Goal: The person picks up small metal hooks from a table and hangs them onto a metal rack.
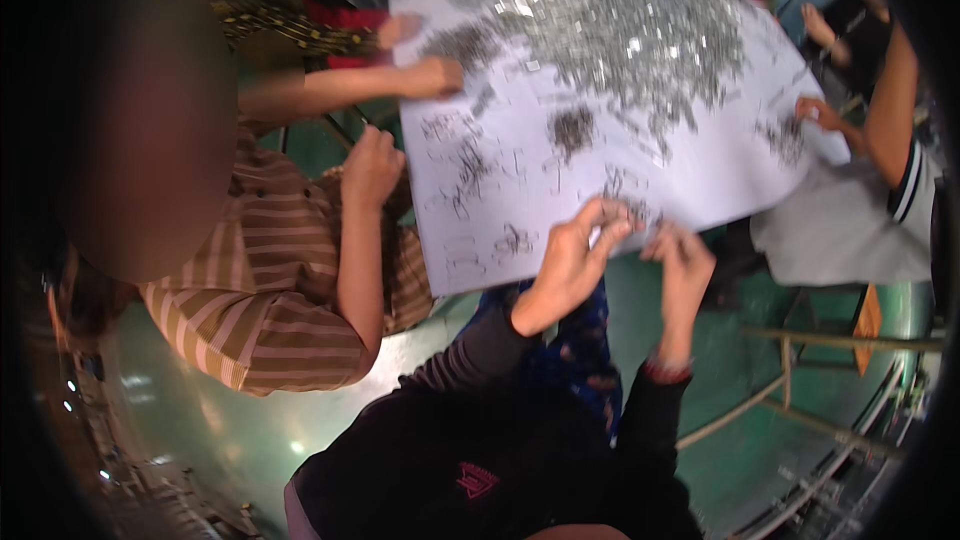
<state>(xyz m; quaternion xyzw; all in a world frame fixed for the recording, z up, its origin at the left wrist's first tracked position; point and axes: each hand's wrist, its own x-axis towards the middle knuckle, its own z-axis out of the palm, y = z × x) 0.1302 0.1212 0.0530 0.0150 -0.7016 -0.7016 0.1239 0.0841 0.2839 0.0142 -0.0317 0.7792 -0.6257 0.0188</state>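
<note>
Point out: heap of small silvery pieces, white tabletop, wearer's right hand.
Heap of small silvery pieces (610, 30), head view: its middle.
White tabletop (718, 170), head view: bare front area.
Right hand (685, 258), head view: its middle.

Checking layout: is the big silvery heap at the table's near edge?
No, the heap covers the far part of the table, beyond the wearer's left hand.

A wide heap of small, shiny grey pieces (620, 35) covers much of the far side of the white worktop (690, 180) before me; dark clumps (573, 128) and loose thin strips (479, 256) dot the rest.
</note>
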